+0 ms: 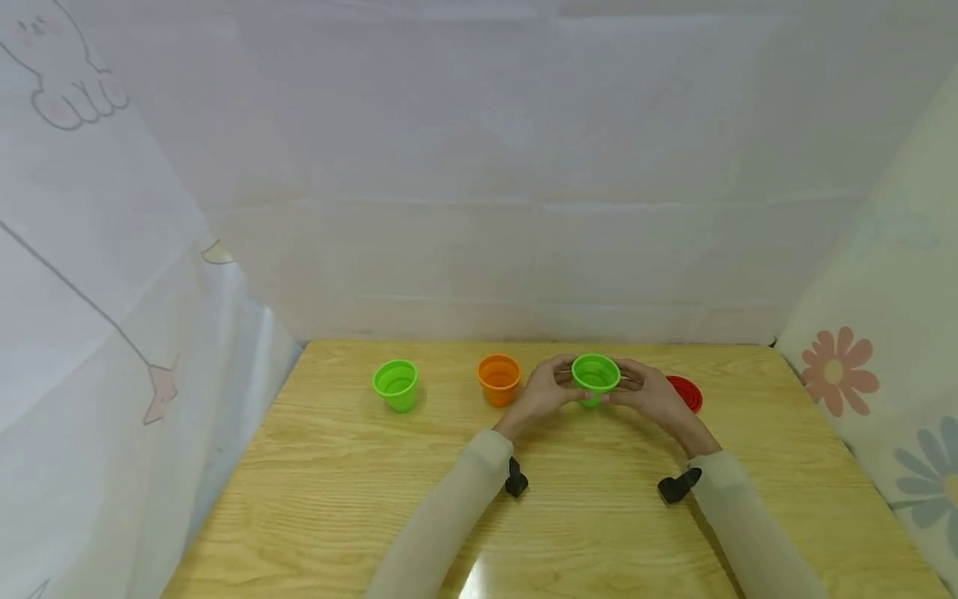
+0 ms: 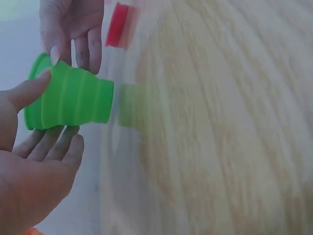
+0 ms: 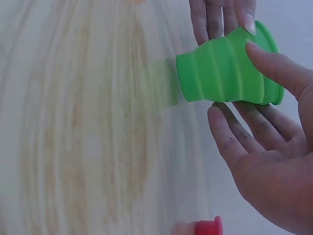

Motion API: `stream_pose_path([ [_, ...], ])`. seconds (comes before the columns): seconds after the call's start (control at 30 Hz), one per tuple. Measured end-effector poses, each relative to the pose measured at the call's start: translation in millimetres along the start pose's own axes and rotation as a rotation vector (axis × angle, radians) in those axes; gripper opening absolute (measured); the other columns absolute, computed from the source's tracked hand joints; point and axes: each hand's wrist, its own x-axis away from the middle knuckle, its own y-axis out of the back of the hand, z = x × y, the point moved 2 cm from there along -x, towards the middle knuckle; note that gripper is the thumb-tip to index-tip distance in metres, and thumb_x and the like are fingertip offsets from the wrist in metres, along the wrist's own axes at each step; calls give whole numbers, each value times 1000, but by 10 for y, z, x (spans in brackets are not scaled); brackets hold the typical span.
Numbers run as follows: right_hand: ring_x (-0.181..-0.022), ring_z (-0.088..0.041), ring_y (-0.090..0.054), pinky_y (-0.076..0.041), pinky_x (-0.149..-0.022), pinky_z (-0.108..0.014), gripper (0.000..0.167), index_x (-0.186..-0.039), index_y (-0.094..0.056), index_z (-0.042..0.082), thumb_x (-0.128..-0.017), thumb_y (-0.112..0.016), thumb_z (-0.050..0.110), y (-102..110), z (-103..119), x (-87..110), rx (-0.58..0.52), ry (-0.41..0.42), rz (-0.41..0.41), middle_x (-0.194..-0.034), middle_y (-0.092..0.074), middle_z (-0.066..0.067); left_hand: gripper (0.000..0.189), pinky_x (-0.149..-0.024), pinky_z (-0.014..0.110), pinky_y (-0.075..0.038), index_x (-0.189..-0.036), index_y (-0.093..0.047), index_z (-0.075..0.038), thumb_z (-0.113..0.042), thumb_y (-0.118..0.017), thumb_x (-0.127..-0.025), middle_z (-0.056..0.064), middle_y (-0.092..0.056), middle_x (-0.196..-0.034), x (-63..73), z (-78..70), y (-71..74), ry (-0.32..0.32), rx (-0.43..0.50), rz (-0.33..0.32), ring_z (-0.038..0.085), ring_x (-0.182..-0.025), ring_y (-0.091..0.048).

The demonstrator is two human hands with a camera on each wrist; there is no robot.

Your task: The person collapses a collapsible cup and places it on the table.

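Observation:
Between both hands is a green collapsible cup [image 1: 595, 374], extended to full height with ringed, stepped walls. My left hand [image 1: 546, 389] holds it from the left, thumb on the near side below the rim and fingers behind. From the right, my right hand [image 1: 645, 391] grips it the same way, the two thumbs close together. In the left wrist view the cup [image 2: 73, 95] has its base close over the table, where its reflection shows. The right wrist view shows the thumb and curled fingers of the right hand [image 3: 279, 142] around the cup's wall.
An orange cup [image 1: 499, 379] stands left of the left hand, and another green cup [image 1: 397, 384] farther left. Right of the right hand lies a flattened red cup [image 1: 686, 393]. The wooden table [image 1: 329, 499] ends at a hanging white sheet [image 1: 524, 249].

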Motion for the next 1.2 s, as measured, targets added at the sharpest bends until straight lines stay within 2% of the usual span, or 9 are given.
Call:
stream_pose_path([
  [0.23,-143,-42,-54,-59,-108,-49,77,-159,-45,15,-93,-82,32,-20,122,96,-29,23,21,-161,-49,-17,59,-111,39,-58,-145,-60,-16,-22,-84,-92,3,-64,-146,217,-222,-5,-15,-40,-61,28,-136,-63],
  [0.33,-141,-40,-57,-60,-106,-46,76,-158,-46,14,-93,-82,31,-54,197,154,-31,25,21,-159,-51,-17,61,-110,40,-58,-146,-59,-15,-22,-85,-91,5,-65,-145,337,-336,7,-14,-58,-85,29,-134,-64],
  [0.53,-141,-41,-57,-61,-105,-44,75,-157,-47,13,-93,-83,29,-162,325,297,-22,42,24,-158,-52,-16,63,-113,43,-56,-148,-57,-10,-21,-83,-93,11,-65,-145,585,-456,43,-34,-33,-85,32,-135,-63],
  [0.8,-135,-39,-62,-62,-102,-36,71,-153,-52,12,-91,-84,25,-376,413,385,-33,79,50,-153,-58,-18,59,-115,46,-55,-147,-58,-13,-23,-82,-93,9,-64,-144,874,-429,173,-31,-3,-65,32,-136,-63],
  [0.97,-128,-34,-67,-63,-97,-28,66,-149,-56,11,-90,-85,22,-519,409,410,-66,102,73,-149,-62,-19,57,-111,45,-58,-146,-58,-10,-20,-81,-95,12,-62,-147,1000,-355,240,-26,25,-43,37,-137,-61],
  [1.2,-121,-26,-71,-61,-96,-25,60,-145,-60,9,-91,-84,20,-701,382,446,-55,117,106,-144,-65,-20,58,-105,40,-61,-146,-59,-10,-18,-82,-94,13,-64,-145,1159,-249,303,22,48,-27,35,-134,-65],
])
